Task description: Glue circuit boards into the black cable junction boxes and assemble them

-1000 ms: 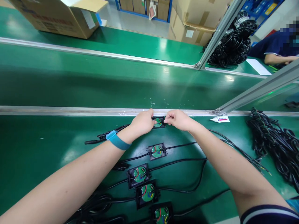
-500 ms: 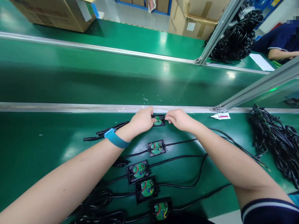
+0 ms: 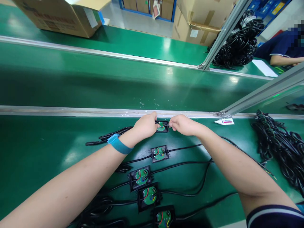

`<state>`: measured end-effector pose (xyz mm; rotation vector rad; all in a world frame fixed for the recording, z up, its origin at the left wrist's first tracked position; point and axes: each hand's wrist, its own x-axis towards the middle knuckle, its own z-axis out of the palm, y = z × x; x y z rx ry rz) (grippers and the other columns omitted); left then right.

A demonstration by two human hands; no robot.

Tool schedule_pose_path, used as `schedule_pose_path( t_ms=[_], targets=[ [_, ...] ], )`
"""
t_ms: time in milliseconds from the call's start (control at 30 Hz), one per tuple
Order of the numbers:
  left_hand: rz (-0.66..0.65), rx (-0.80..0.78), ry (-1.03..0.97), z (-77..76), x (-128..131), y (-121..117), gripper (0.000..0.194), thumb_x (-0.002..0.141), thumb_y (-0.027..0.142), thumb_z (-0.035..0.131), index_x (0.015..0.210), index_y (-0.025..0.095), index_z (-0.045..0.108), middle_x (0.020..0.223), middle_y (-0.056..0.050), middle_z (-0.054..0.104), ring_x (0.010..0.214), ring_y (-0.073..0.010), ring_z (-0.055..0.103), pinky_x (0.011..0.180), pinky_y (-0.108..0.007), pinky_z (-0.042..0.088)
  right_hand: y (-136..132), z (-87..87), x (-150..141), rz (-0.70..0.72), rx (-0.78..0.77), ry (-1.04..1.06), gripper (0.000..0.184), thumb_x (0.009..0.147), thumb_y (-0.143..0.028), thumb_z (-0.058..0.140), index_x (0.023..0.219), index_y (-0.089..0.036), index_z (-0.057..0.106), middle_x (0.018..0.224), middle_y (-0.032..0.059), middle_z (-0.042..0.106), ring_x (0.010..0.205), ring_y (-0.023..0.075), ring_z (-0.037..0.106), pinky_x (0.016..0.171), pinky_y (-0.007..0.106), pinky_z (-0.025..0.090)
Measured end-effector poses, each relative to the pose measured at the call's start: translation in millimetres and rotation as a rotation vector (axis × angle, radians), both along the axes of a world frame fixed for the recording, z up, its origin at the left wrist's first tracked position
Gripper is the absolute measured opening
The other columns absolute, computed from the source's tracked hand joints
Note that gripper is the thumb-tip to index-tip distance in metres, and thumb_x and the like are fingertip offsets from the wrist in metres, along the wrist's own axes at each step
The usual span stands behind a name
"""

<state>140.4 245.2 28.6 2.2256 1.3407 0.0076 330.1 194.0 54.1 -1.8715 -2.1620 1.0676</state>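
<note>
At the metal rail, a small open black plastic box [image 3: 162, 127] with a green circuit board lies between my two hands. My left hand [image 3: 145, 126] is closed on the box's left end, its thumb over the edge of the board. My right hand [image 3: 181, 124] pinches the black cable at the box's right end; the fingers partly hide the grip. Nearer to me lie several similar open boxes, among them one box [image 3: 159, 154] just below my hands and another box [image 3: 140, 178] further down. Each shows a green board with coloured wires and a cable at either side.
A white tube [image 3: 224, 121] lies by the rail, left of a heap of black cables [image 3: 280, 148]. Metal posts [image 3: 261, 91] rise at the right. Beyond stand a cardboard box [image 3: 64, 19], a large cable bundle [image 3: 237, 44] and a co-worker's arm [image 3: 285, 60].
The whole view has shifted slightly, so the bench things sit a little lower. Both hands stay at the same box, with only small finger movement.
</note>
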Motion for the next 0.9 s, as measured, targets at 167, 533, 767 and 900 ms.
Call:
schedule_pose_path(
  t_ms=[167,533,767,900],
  targets=[
    [-0.008,-0.006,0.004,-0.2,-0.3,-0.2,0.023,0.084,0.029,0.066,0.103,0.020,0.056,0.101,-0.009,0.071,0.094,-0.0278,0.066,0.074,-0.034,0.045,-1.2,-1.8,-6.1,0.045,0.023,-0.159,0.028,0.086,-0.009,0.046,0.086,-0.014,0.074,0.085,0.0071,0.075,0.075,0.0160,0.064,0.070,0.024,0.044],
    [-0.034,-0.010,0.054,4.3,-0.1,-0.7,0.024,0.084,0.030,0.066,0.103,0.020,0.056,0.098,-0.008,0.071,0.092,-0.0261,0.066,0.069,-0.032,0.044,2.1,20.9,-37.3,0.047,0.089,-0.570,0.024,0.086,-0.017,0.059,0.102,-0.009,0.075,0.100,0.0192,0.073,0.094,0.0279,0.067,0.082,0.033,0.050],
    [-0.072,0.020,0.025,3.5,-0.8,-0.8,0.023,0.085,0.030,0.063,0.104,0.018,0.056,0.101,-0.010,0.071,0.092,-0.0263,0.066,0.071,-0.032,0.045,-32.1,-11.2,-22.8,0.338,0.417,-0.348,0.041,0.093,-0.011,0.045,0.127,-0.015,0.068,0.141,0.0200,0.053,0.108,0.0275,0.058,0.095,0.046,0.047],
    [-0.074,0.027,0.014,1.1,-1.4,-0.7,0.024,0.084,0.028,0.063,0.105,0.017,0.057,0.099,-0.010,0.071,0.090,-0.0263,0.066,0.070,-0.032,0.045,-25.4,-12.4,-20.9,0.325,0.342,-0.303,0.034,0.092,-0.015,0.053,0.119,-0.018,0.073,0.141,0.0178,0.055,0.113,0.0310,0.056,0.095,0.049,0.046]
  ],
)
